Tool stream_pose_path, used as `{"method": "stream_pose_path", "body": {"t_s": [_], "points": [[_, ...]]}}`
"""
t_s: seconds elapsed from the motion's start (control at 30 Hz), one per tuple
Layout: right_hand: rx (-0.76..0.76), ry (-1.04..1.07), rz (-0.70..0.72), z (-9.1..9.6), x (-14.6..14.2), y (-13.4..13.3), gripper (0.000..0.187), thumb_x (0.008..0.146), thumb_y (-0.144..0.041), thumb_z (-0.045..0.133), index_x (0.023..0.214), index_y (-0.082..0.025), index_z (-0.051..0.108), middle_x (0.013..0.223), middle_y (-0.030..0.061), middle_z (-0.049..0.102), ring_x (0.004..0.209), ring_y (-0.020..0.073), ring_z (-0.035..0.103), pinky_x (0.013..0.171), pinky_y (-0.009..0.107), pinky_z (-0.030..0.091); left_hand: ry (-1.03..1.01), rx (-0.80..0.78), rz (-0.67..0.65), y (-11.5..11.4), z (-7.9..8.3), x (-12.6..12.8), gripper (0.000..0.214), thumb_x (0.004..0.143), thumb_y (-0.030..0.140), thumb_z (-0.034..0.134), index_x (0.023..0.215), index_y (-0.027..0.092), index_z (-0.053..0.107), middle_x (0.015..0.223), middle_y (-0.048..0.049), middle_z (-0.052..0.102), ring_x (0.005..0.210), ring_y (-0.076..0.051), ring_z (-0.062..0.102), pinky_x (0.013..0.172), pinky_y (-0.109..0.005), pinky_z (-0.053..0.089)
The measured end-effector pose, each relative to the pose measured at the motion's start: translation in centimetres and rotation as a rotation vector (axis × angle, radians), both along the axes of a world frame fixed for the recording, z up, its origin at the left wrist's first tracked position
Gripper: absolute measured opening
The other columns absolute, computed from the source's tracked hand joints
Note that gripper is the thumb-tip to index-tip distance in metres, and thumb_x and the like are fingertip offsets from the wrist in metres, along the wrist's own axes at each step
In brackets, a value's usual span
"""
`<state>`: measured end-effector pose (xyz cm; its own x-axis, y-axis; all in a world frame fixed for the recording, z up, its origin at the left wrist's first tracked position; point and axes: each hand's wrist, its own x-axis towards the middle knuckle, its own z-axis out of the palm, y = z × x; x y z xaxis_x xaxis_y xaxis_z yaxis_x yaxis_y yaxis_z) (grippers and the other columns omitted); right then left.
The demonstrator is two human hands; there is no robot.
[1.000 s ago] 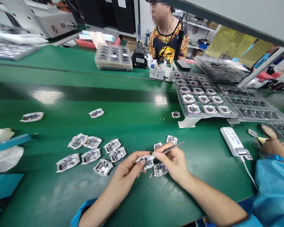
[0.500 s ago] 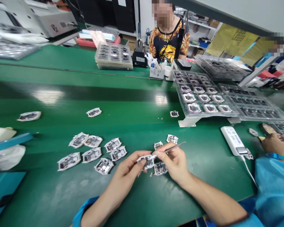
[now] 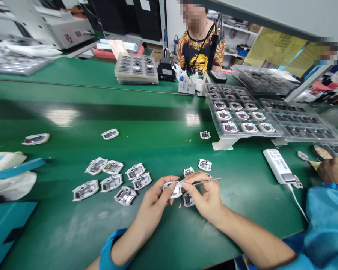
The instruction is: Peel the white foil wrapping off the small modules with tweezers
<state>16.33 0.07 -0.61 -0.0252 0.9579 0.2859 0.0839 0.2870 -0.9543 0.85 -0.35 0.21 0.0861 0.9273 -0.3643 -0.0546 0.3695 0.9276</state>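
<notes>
My left hand [image 3: 154,202] pinches a small white-framed circuit part [image 3: 172,189] just above the green table [image 3: 163,127]. My right hand [image 3: 203,195] grips metal tweezers [image 3: 207,181], whose tips touch the held part. Another part [image 3: 187,200] lies directly under my hands. Several more of the same parts [image 3: 112,179] lie in a loose group to the left, and two [image 3: 204,164] sit just beyond my right hand.
Clear trays of parts [image 3: 239,116] stand on a white rack at the right. A white device with a cable [image 3: 278,166] lies nearby. A co-worker's hand [image 3: 332,169] is at the far right. A person in a patterned shirt [image 3: 200,48] sits across. Stacked trays [image 3: 136,68] stand behind.
The tweezers have tilted down to lie flatter, and both hands have closed in slightly on the held part. The view has shifted a little.
</notes>
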Motion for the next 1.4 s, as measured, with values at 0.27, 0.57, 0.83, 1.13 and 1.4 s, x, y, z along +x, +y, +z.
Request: {"method": "stream_pose_path", "body": {"t_s": [0.27,0.57,0.83,1.13,1.4], "points": [[-0.122,0.147,0.044,0.1,0.1,0.7,0.011,0.083,-0.03,0.07,0.079,-0.021,0.065,0.079,0.0021,0.069,0.075,0.0177,0.066,0.071,0.031,0.053,-0.14,-0.043,-0.018,-0.2,0.1,-0.7,0.034,0.084,0.041,0.058,0.103,0.014,0.068,0.073,-0.0034,0.063,0.065,-0.017,0.05,0.058,-0.028,0.038],[-0.203,0.135,0.094,0.0,0.0,0.9,0.015,0.079,-0.034,0.072,0.076,-0.021,0.064,0.073,0.0011,0.068,0.068,0.0167,0.063,0.065,0.029,0.05,-0.089,0.0,-0.06,-0.3,0.5,-0.4,0.03,0.084,0.042,0.06,0.096,0.016,0.068,0.065,-0.0001,0.06,0.061,-0.016,0.05,0.054,-0.026,0.037],[-0.278,0.148,-0.009,0.5,-0.1,0.8,0.016,0.076,-0.034,0.074,0.076,-0.019,0.066,0.069,0.0004,0.067,0.064,0.0152,0.061,0.063,0.027,0.048,0.011,0.063,-0.118,-0.5,0.1,-0.8,0.028,0.086,0.034,0.054,0.105,0.017,0.066,0.072,-0.0007,0.063,0.066,-0.017,0.052,0.062,-0.028,0.041],[-0.315,0.237,-0.01,-0.2,-0.3,0.9,0.017,0.074,-0.033,0.076,0.073,-0.018,0.068,0.066,-0.0003,0.067,0.063,0.0144,0.06,0.063,0.026,0.048,0.07,0.094,-0.174,-0.4,-0.3,-1.0,0.03,0.086,0.035,0.051,0.107,0.018,0.063,0.075,-0.0007,0.062,0.068,-0.018,0.053,0.064,-0.028,0.042],[-0.308,0.303,0.017,-0.3,-0.3,0.9,0.014,0.074,-0.03,0.077,0.073,-0.019,0.068,0.067,-0.0005,0.069,0.062,0.0134,0.061,0.062,0.024,0.049,0.063,0.09,-0.24,-0.3,0.2,-1.1,0.032,0.083,0.034,0.051,0.109,0.018,0.06,0.075,0.0004,0.061,0.068,-0.018,0.052,0.065,-0.028,0.041]]}}
